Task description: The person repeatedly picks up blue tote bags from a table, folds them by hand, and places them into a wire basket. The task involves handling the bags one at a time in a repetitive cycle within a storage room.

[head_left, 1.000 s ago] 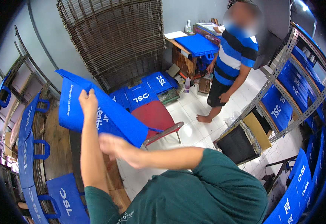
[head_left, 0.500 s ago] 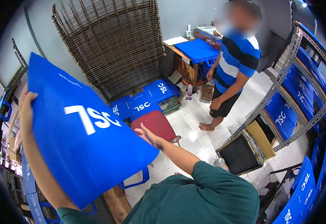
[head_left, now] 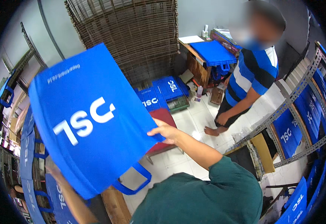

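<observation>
A blue fabric tote bag (head_left: 77, 149) with white lettering is spread out in front of me, its handle loop (head_left: 140, 181) hanging toward my body. My right hand (head_left: 165, 132) pinches its right corner, with the thumb on top. At the bag's lower left edge is my left hand (head_left: 55, 171), smeared by motion. Its fingers are partly lost behind the fabric, so whether it grips the bag does not show.
A red chair (head_left: 163, 143) stands beyond the bag. Stacked wire racks (head_left: 125, 41) lean at the wall above more blue bags (head_left: 166, 89). A co-worker (head_left: 252, 78) stands barefoot by a wooden desk (head_left: 196, 71). Metal shelving (head_left: 278, 112) with bags flanks the right; bags hang at left (head_left: 27, 164).
The bag has swung flatter, showing its full printed face. My right hand has closed on its right corner, while my left hand has dropped from the upper left edge to the lower left.
</observation>
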Motion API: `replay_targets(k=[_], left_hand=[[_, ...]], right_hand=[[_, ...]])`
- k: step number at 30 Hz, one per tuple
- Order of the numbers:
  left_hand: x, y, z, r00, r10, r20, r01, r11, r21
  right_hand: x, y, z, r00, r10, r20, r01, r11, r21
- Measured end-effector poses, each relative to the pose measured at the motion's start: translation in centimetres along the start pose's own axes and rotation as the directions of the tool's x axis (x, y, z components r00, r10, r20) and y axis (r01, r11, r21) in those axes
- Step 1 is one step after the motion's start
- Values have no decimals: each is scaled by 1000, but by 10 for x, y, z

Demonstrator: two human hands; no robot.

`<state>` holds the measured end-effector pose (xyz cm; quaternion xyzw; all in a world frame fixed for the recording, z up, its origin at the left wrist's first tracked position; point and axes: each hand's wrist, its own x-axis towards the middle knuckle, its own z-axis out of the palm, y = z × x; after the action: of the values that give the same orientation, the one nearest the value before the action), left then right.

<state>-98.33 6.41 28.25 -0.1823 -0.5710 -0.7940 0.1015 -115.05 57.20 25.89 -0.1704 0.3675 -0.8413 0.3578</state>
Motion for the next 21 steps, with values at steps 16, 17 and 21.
replay_targets(k=[16,17,21], left_hand=[[-88,-127,111,634,-471,-614,452,869,-200],[-73,-109,119,599,-523,-607,466,844,-267],[-73,-85,129,612,-491,-620,439,863,-250]], right_hand=[[127,-46,-25,900,429,-79,-349,599,-721],[128,-46,-35,900,393,-188,-402,581,-708],[140,-27,-41,907,421,-19,-312,641,-701]])
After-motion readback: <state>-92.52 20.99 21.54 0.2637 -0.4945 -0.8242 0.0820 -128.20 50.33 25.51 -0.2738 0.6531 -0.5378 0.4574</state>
